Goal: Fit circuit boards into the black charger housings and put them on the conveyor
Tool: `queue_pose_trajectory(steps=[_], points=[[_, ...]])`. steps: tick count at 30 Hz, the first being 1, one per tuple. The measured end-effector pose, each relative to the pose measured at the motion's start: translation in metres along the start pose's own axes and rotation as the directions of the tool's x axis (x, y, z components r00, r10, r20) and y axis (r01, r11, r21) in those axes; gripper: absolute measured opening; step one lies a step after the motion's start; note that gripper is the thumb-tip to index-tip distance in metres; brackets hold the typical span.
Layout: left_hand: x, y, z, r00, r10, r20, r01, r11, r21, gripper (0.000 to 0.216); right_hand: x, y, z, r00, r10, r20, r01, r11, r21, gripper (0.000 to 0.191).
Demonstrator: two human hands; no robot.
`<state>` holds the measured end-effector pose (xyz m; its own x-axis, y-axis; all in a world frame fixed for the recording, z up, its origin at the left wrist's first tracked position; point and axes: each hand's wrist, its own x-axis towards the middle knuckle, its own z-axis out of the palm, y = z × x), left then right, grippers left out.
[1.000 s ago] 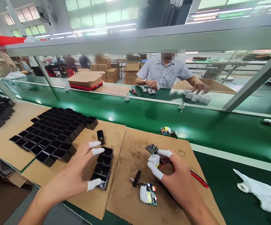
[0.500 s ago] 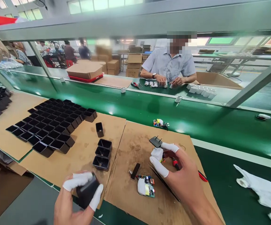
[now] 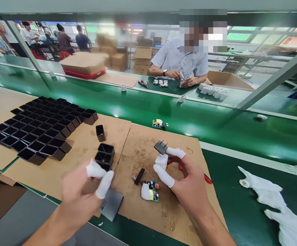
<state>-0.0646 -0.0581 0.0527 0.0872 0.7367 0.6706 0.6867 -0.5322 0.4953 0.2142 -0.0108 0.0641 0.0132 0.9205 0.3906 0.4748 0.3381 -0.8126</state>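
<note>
Room: Big factory hall with a long green belt point(image 3: 215, 126) running past my bench, and a person in a pale shirt point(image 3: 180, 59) working on the far side.
Bench: brown cardboard mats point(image 3: 148, 153) cover my spot, and a white cloth point(image 3: 274, 201) lies off to my right.
Black shells: many open black plastic cases point(image 3: 35, 126) sit in rows on my left, with a short stack of three point(image 3: 104, 157) near the middle. A second ago there were four in it.
My left hand: point(image 3: 83, 194) it has lifted one black case point(image 3: 112, 204) off that stack and now pinches it with thumb and fingers curled, low at the mat's near edge.
My right hand: point(image 3: 186, 186) same as before, fingers closed on a small part with a black plug piece point(image 3: 160, 147) sticking up.
Small bits: a green circuit board point(image 3: 150, 191) and a black stick part point(image 3: 139, 176) lie between my hands; another board point(image 3: 158, 123) rides the belt.
Meaning: I think case and plug part are ready to meet.
</note>
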Motion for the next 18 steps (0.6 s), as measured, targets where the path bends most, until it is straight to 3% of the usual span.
queue_pose_trajectory(steps=[2,5,7,9,12,14,18], points=[[-0.013,0.003,-0.014,0.97,-0.173,0.171,0.146,0.976,0.161,0.035,0.0,-0.003,-0.001,1.0,0.002,-0.005,-0.002,1.0,-0.004,0.028],[-0.039,0.01,-0.022,0.82,-0.425,0.384,0.259,0.873,0.413,0.04,-0.002,-0.008,0.001,1.0,-0.015,0.006,0.015,1.0,0.012,0.028],[-0.049,0.013,-0.02,0.723,-0.521,0.453,0.34,0.84,0.423,0.027,-0.004,-0.008,0.003,1.0,0.009,0.017,-0.011,0.998,0.068,0.03],[-0.052,0.013,-0.018,0.681,-0.529,0.506,0.458,0.847,0.269,0.021,-0.005,-0.006,0.006,0.995,0.089,0.046,-0.095,0.979,0.178,0.034],[-0.047,0.008,-0.015,0.719,-0.411,0.56,0.565,0.816,-0.126,0.056,-0.005,-0.003,0.004,0.977,0.181,0.115,-0.212,0.906,0.368,0.044],[-0.041,0.004,-0.01,0.765,-0.292,0.573,0.544,0.77,-0.334,0.074,-0.006,-0.004,-0.001,0.971,0.184,0.152,-0.232,0.874,0.426,0.054],[-0.023,0.004,0.016,0.836,-0.101,0.539,0.439,0.713,-0.547,0.081,-0.015,-0.014,-0.018,0.97,0.185,0.157,-0.237,0.862,0.448,0.073]])
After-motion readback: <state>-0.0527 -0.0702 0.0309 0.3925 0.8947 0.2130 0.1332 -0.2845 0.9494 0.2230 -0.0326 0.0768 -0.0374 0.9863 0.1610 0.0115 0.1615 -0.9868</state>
